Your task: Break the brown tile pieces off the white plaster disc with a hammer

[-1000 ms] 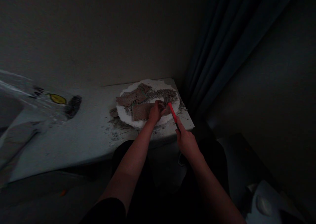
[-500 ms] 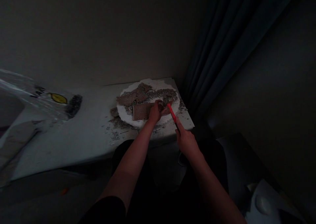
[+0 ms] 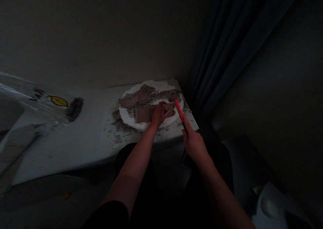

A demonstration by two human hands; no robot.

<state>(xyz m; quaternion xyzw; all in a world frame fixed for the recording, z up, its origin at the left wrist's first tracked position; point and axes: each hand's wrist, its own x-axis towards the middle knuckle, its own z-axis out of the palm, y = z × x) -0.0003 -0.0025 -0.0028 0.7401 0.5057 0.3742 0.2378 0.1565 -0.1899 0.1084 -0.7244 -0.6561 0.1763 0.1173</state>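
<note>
ideally swung clear of the left hand (image 3: 158,115), half curled over a brown slab (image 3: 143,114) on a white board (image 3: 163,85), its pinch unclear, a red hammer (image 3: 179,110) is clasped by the right hand (image 3: 195,143).

The one view looks from the wearer's head, forward and steeply down. The left forearm (image 3: 133,168) enters from seven o'clock and the right forearm (image 3: 219,185) from near five, both large and close to the lens. The white slab (image 3: 164,85) lies farther off at the dial's centre; the worktop (image 3: 83,134) runs out toward eight. The wide frame takes in the wall (image 3: 113,37) at twelve and the curtain (image 3: 242,37) at two.
</note>
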